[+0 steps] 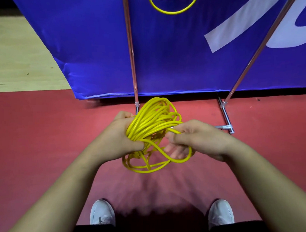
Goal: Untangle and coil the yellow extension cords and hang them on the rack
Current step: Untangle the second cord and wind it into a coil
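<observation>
- The left hand [124,135] grips the yellow cord [154,119] bundle at its 9 o'clock side, held above the floor [42,140].
- The right hand [191,136] pinches one strand at 3 o'clock.
- The cord looks light, limp and springy, with loose loops sagging at 6 o'clock; it is best gripped where the loops bunch.

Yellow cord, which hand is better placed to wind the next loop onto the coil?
Right, probably. The right hand pinches one loose strand of the yellow cord and is free to guide it, while the left hand is full, gripping the coiled bundle.
</observation>
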The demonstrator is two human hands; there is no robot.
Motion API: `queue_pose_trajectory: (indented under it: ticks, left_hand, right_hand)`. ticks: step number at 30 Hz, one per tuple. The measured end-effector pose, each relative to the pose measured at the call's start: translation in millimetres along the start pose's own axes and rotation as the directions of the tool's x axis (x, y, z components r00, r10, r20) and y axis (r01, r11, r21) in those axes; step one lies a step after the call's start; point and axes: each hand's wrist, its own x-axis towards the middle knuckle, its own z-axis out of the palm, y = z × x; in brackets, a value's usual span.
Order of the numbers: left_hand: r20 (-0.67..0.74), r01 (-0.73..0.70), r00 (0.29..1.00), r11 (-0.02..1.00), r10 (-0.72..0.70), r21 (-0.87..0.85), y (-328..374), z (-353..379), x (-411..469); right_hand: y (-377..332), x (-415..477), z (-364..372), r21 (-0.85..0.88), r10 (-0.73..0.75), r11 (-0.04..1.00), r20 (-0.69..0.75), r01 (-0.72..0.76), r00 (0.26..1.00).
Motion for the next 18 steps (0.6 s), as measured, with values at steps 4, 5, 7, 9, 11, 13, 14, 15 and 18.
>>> queue_pose_trajectory:
  ticks: [4,5,7,9,11,13,14,15,18]
  left_hand:
    - [0.015,0.025,1.0,1.0,-0.025,0.009,-2,2,3]
    - [0.035,0.037,0.999,0.999,-0.038,0.006,-3,1,2]
    - [0.072,0.038,0.997,0.999,-0.038,-0.002,-4,1,2]
    - [0.094,0.033,0.995,0.999,-0.032,-0.005,-5,3,2]
    - [0.111,0.029,0.993,1.0,-0.028,-0.01,-8,5,3]
    - [0.135,0.037,0.99,0.999,-0.033,-0.027,-8,7,2]
    - [0.149,0.035,0.988,0.999,-0.029,-0.039,-8,7,2]
    - [0.169,0.026,0.985,0.999,-0.018,-0.043,-7,8,2]
    - [0.252,-0.022,0.967,0.998,0.035,-0.051,-1,11,1]
  right_hand:
    - [-3,-8,-18,-0.74,-0.341,0.671,-0.261,0.039,0.903]
    - [-3,-7,-19,-0.826,-0.498,0.558,-0.256,0.08,0.829]
    - [2,-1,-17,-0.842,-0.665,0.477,-0.159,0.251,0.729]
    - [9,6,-16,-0.795,-0.65,0.514,-0.115,0.323,0.751]
    - [13,10,-17,-0.753,-0.596,0.566,-0.092,0.335,0.798]
    - [14,12,-16,-0.753,-0.538,0.581,-0.07,0.309,0.84]
    - [14,13,-15,-0.786,-0.505,0.548,-0.038,0.286,0.862]
    - [16,16,-13,-0.826,-0.472,0.498,0.0,0.266,0.882]
    - [18,23,-1,-0.864,-0.459,0.415,0.07,0.284,0.886]
